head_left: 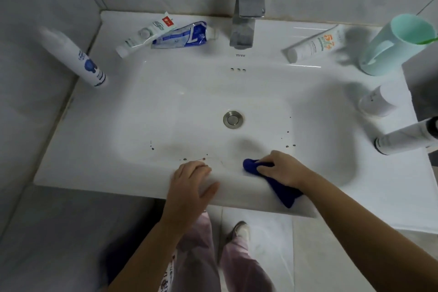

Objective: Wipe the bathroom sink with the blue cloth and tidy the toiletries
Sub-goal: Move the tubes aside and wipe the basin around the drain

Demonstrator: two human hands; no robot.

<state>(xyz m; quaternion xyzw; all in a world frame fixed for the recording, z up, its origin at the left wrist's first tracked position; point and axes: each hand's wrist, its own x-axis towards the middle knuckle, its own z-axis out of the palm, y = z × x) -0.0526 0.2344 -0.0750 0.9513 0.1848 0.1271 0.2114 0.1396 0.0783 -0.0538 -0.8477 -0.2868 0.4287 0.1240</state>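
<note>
Blue cloth [283, 191]: soft, dark, bunched, and it lay over the front rim of the sink [94, 149]. One end sat inside the basin, the tail hung off the front edge. Right grip [282, 168] was curled on top and pinched the wad against the basin's inner front wall. Left grip [192, 180], just left of it, lay loosely spread on the glossy white ceramic rim and held nothing. Dark specks [287, 146] dotted the basin on both sides of the right grip. Beyond the grips sat a round metal drain [233, 119], further out a boxy chrome faucet [248, 5]. Far left of that lay a crumpled blue tube [180, 35], far right a mint cup [393, 42].
</note>
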